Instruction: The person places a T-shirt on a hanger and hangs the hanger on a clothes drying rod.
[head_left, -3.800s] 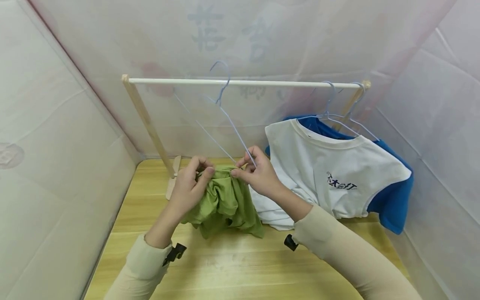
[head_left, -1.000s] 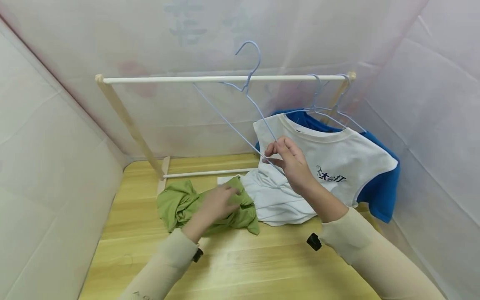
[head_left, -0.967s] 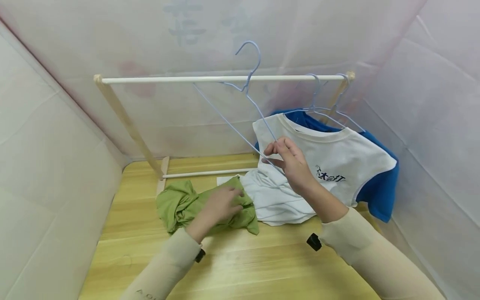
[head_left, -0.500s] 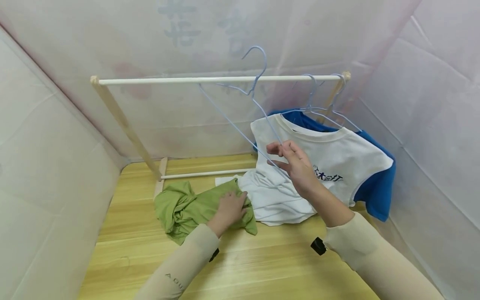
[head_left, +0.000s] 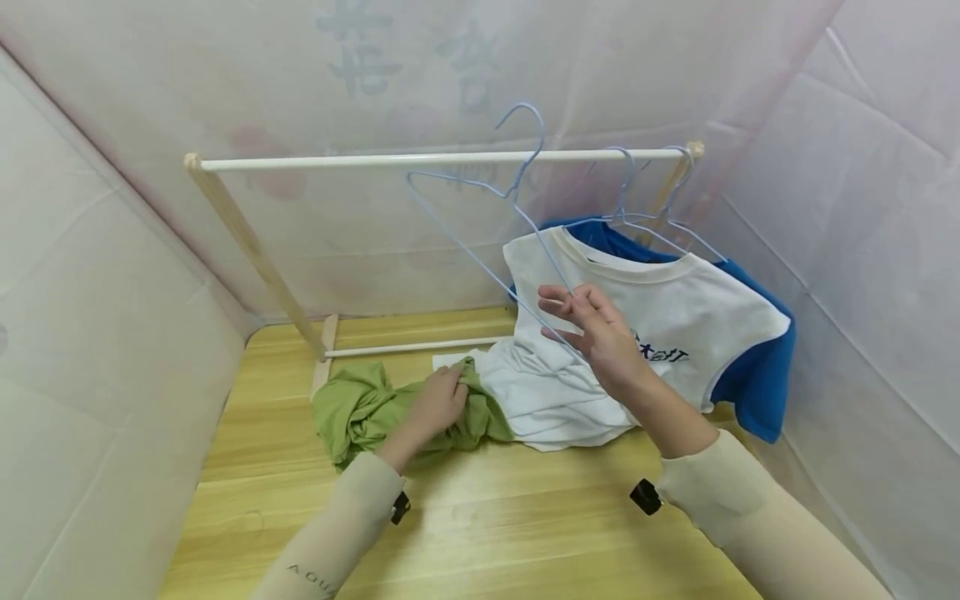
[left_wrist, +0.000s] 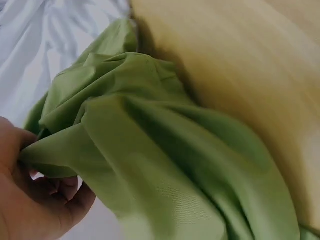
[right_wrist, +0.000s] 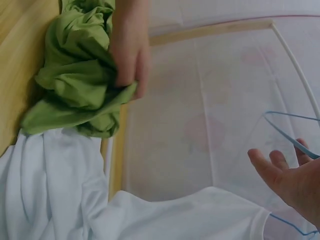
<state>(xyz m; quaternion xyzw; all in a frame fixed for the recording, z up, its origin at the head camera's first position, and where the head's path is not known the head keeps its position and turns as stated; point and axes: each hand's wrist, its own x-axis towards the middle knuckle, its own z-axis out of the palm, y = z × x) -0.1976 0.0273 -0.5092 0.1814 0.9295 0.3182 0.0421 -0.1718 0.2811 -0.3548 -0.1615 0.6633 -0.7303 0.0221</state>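
A crumpled green garment (head_left: pixel 358 408) lies on the wooden table. My left hand (head_left: pixel 437 402) pinches its edge near the right end and lifts a fold, with thumb and fingers around the cloth in the left wrist view (left_wrist: pixel 125 135). To the right, my right hand (head_left: pixel 606 343) holds a light blue wire hanger (head_left: pixel 528 162) by its lower right corner, in the air in front of the rack. The hanger's hook points up, with no cloth on it. In the right wrist view, the fingers of my right hand (right_wrist: pixel 295 182) are partly spread beside the wire.
A rack with a white rail (head_left: pixel 337 162) and wooden posts stands behind. At its right end hang a white sleeveless shirt (head_left: pixel 637 308) and a blue shirt (head_left: pixel 761 392) on similar hangers. The white shirt's lower part spreads over the table (head_left: pixel 480 533). Fabric walls (head_left: pixel 97 350) surround it.
Earlier both hands were together at the green cloth. The right hand has since moved right with the hanger; the left hand came down over the cloth and now grips its edge.
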